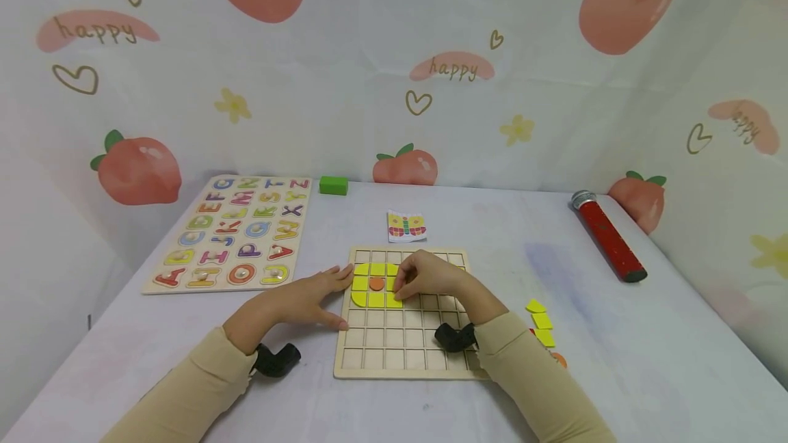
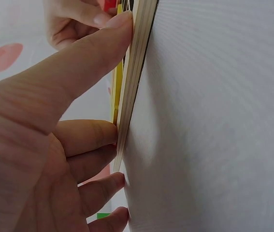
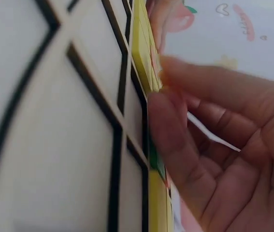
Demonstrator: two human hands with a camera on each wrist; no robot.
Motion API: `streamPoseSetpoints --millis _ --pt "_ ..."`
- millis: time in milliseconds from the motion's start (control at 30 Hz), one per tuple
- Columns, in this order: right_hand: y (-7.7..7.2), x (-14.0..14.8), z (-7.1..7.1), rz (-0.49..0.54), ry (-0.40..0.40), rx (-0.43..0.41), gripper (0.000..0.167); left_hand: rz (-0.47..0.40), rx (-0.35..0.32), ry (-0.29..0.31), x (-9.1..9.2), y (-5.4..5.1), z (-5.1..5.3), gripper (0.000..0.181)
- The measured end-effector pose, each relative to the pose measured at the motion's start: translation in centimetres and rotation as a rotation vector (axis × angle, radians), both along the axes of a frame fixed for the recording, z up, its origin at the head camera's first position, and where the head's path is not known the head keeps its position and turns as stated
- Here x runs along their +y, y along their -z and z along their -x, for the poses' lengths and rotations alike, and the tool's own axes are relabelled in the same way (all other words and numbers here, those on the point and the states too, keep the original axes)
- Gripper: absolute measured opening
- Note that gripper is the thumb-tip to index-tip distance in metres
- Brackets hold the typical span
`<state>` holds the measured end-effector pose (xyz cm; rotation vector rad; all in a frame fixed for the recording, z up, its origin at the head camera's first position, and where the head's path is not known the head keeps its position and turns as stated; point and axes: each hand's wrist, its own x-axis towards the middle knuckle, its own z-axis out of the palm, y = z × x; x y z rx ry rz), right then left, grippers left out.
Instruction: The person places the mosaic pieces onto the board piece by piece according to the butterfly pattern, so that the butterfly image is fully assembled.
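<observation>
A light wooden grid board (image 1: 364, 359) lies on the table, with a block of yellow tiles (image 1: 360, 299) round an orange disc (image 1: 377, 284) at its upper left. My left hand (image 1: 306, 299) is spread along the board's left edge, thumb and fingertips touching it; the left wrist view shows this edge (image 2: 133, 77) close up. My right hand (image 1: 436, 275) reaches over the board, thumb and index finger pinching at a small yellow tile by the block's right side. That tile is mostly hidden. In the right wrist view a green tile (image 3: 154, 157) shows just past the thumb.
Loose yellow tiles (image 1: 542, 320) and an orange piece (image 1: 559, 359) lie right of the board. Behind it is a butterfly picture card (image 1: 407, 227). An alphabet board (image 1: 206, 241) is at left, a green block (image 1: 334, 186) at the back, a red microphone (image 1: 609, 238) at right.
</observation>
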<state>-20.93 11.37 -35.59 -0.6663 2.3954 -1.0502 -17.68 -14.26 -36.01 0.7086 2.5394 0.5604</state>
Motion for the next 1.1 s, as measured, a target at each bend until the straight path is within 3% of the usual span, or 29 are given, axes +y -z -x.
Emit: streamPoseSetpoints --millis 233,600,833,1100 --pt "-1.1 2.3 -0.5 0.076 0.082 -0.065 0.019 0.013 0.001 -0.002 0.1 0.2 0.1 0.096" --pt "-3.7 8.0 -3.1 0.073 0.169 -0.030 0.029 0.013 0.000 -0.003 0.0 0.3 0.2 0.097" --pt "-3.0 11.5 -4.4 0.031 0.232 -0.031 0.032 0.008 -0.005 -0.002 0.1 0.1 0.0 0.095" --pt "-1.3 13.1 -5.0 -0.012 0.299 -0.069 0.028 0.000 -0.006 0.007 0.0 -0.2 -0.1 0.097"
